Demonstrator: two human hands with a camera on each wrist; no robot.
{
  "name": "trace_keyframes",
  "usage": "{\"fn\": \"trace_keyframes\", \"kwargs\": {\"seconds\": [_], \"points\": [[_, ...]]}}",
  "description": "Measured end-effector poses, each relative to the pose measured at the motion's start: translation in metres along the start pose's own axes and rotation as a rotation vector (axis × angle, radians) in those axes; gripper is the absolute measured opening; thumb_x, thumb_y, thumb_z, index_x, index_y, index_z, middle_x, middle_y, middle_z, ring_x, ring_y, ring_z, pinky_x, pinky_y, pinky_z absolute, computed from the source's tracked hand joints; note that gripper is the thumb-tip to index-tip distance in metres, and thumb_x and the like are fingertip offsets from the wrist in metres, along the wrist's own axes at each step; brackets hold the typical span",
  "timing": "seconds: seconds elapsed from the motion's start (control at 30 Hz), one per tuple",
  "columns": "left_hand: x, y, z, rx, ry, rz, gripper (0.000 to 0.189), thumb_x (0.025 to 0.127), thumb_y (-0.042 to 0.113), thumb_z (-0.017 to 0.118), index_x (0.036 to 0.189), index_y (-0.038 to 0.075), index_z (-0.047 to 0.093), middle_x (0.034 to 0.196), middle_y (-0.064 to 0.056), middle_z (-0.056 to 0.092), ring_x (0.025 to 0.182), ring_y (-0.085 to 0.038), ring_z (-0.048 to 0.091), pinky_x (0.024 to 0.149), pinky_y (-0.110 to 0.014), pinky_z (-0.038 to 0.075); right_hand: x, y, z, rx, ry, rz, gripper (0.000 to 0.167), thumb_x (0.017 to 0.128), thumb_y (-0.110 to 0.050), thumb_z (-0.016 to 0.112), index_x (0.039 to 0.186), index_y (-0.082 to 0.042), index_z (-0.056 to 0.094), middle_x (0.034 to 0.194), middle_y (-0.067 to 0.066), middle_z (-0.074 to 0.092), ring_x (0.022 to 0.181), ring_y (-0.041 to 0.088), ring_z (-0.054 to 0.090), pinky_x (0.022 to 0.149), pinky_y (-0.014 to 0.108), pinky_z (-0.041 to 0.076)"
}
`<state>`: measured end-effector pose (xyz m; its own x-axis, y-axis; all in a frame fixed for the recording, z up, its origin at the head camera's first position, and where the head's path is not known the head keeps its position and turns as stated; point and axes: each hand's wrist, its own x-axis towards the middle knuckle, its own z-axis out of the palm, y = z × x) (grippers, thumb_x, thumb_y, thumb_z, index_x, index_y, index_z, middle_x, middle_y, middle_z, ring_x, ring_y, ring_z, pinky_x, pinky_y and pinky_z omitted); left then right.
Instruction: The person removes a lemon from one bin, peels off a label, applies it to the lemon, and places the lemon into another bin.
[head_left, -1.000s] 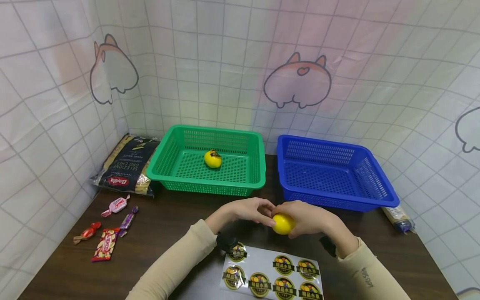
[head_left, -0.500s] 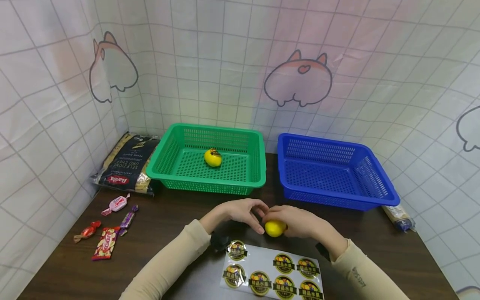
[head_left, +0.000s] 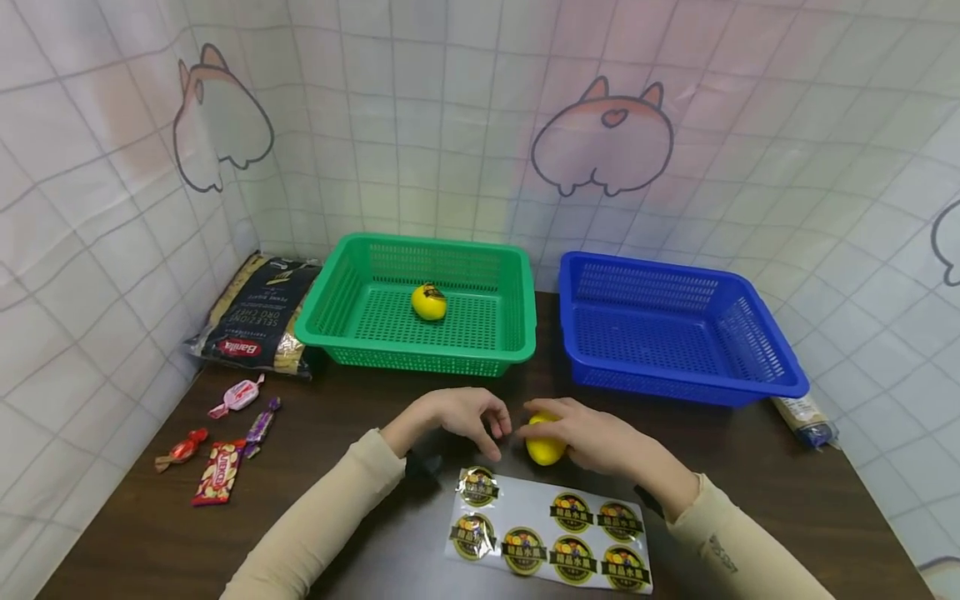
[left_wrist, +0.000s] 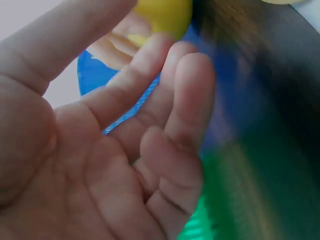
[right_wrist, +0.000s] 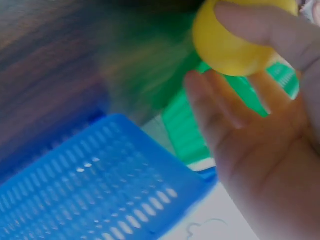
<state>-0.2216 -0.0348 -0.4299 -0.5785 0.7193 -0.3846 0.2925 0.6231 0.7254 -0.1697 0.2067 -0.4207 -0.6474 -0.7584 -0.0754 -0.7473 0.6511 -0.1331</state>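
Note:
My right hand (head_left: 596, 435) grips a yellow lemon (head_left: 545, 451) above the dark tabletop, just behind the sticker sheet (head_left: 525, 521). In the right wrist view the thumb lies across the lemon (right_wrist: 225, 47), with fingers behind it. My left hand (head_left: 467, 418) hovers just left of the lemon, its fingers loosely bent and nothing in its palm, as the left wrist view shows. Round black-and-gold fruit stickers sit on the white sheet, with a bare spot in the upper row. Another lemon (head_left: 427, 306), bearing a dark sticker, lies in the green basket (head_left: 431, 358).
A blue basket (head_left: 686, 385) stands at the back right, partly covering a small packet (head_left: 806, 421). A Barilla pasta bag (head_left: 258, 312) leans beside the green basket. Several wrapped candies (head_left: 217, 473) lie at the left. A patterned white curtain (head_left: 465, 125) hangs behind.
The right hand has moved the lemon slightly left. My left hand has drawn back to the left, away from the lemon. The head view has tilted down a little.

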Motion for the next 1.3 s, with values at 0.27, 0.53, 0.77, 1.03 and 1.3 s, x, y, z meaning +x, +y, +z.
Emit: {"fn": "trace_keyframes", "kwargs": {"seconds": [0.27,0.53,0.77,1.03,1.3], "points": [[-0.017,-0.003,0.017,0.280,0.040,-0.096,0.022,0.072,0.027,0.090,0.082,0.021,0.071,0.075,0.010,0.061,0.068,-0.006,0.053,0.062,-0.022,0.043,0.002,-0.027,-0.005,-0.151,0.160,-0.063,0.057,0.075,0.002,0.077,0.125,-0.023,0.067,0.144,0.009,0.056,0.133,0.030,0.055,0.095,0.045,0.056],[-0.021,-0.013,0.032,0.270,0.120,-0.132,0.024,0.072,0.025,0.089,0.067,0.023,0.066,0.064,0.011,0.058,0.062,-0.008,0.050,0.057,-0.023,0.040,0.005,-0.042,0.005,-0.237,0.269,-0.109,0.028,0.076,-0.018,0.083,0.103,-0.019,0.075,0.113,-0.001,0.069,0.105,0.016,0.065,0.083,0.032,0.057],[-0.021,-0.019,0.033,0.268,0.127,-0.060,0.023,0.076,0.025,0.085,0.066,0.022,0.064,0.061,0.012,0.055,0.060,-0.006,0.048,0.058,-0.021,0.038,0.004,-0.025,0.007,-0.111,0.323,0.196,0.042,0.077,-0.025,0.086,0.115,-0.013,0.072,0.120,0.004,0.068,0.105,0.022,0.066,0.077,0.036,0.059],[-0.029,-0.015,0.026,0.209,0.044,0.086,0.020,0.085,0.021,0.078,0.074,0.020,0.060,0.066,0.012,0.052,0.062,-0.002,0.046,0.061,-0.016,0.037,0.005,-0.015,0.003,0.075,0.216,0.345,0.050,0.079,-0.032,0.083,0.120,-0.007,0.069,0.122,0.010,0.069,0.100,0.025,0.069,0.080,0.040,0.059],[-0.040,-0.007,0.015,0.205,-0.011,0.122,0.018,0.093,0.018,0.068,0.084,0.018,0.053,0.077,0.009,0.051,0.069,-0.004,0.046,0.064,-0.017,0.037,0.005,-0.011,0.002,0.159,0.181,0.359,0.050,0.079,-0.030,0.083,0.121,-0.007,0.069,0.124,0.012,0.069,0.106,0.026,0.068,0.085,0.043,0.058]]}}
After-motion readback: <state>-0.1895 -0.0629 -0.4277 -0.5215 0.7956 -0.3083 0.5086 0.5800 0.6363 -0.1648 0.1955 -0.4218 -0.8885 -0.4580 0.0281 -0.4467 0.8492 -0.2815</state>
